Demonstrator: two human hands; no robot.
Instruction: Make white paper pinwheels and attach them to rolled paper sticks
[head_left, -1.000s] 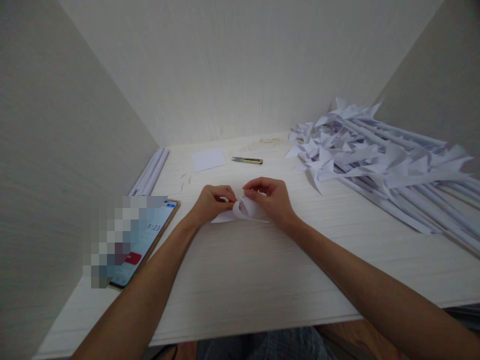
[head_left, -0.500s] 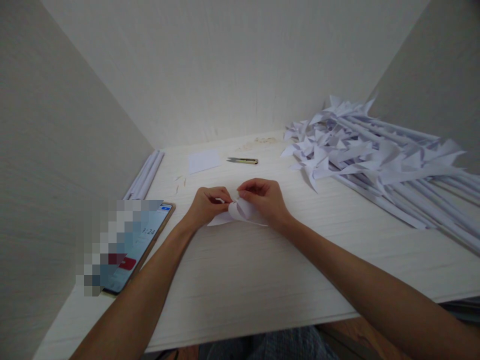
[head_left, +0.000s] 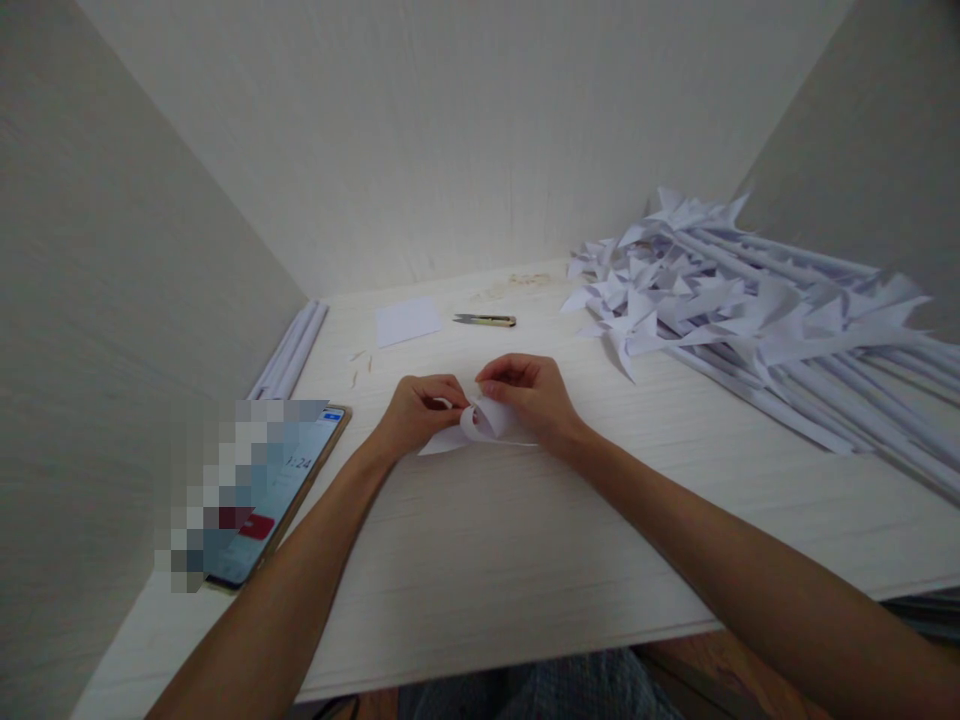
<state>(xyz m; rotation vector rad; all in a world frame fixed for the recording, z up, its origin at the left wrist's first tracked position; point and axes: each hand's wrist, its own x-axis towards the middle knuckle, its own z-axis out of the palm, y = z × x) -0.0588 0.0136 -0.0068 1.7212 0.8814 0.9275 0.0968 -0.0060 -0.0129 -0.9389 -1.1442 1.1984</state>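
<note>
Between my two hands, just above the table, is a white paper pinwheel (head_left: 491, 420) with its blades curled in toward the middle. My left hand (head_left: 426, 408) pinches it from the left, thumb and fingertips at its centre. On the other side my right hand (head_left: 529, 395) is closed on a curled blade, its thumb and index finger pressed together near the top. The fingertips of both hands nearly meet, and what lies right between them is too small to make out. Beyond the hands lies a pair of thread snips (head_left: 486, 320).
A square white paper sheet (head_left: 407, 322) lies left of the snips. Finished paper pinwheels on sticks (head_left: 712, 300) are heaped at the right. Rolled paper sticks (head_left: 289, 350) rest by the left wall, with a phone (head_left: 281, 500) in front. Small thin scraps (head_left: 369, 364) dot the table (head_left: 480, 560).
Both hands stay almost in place, still on the paper pinwheel. The curled blade between them has shifted slightly and its loop shows a little more openly.
</note>
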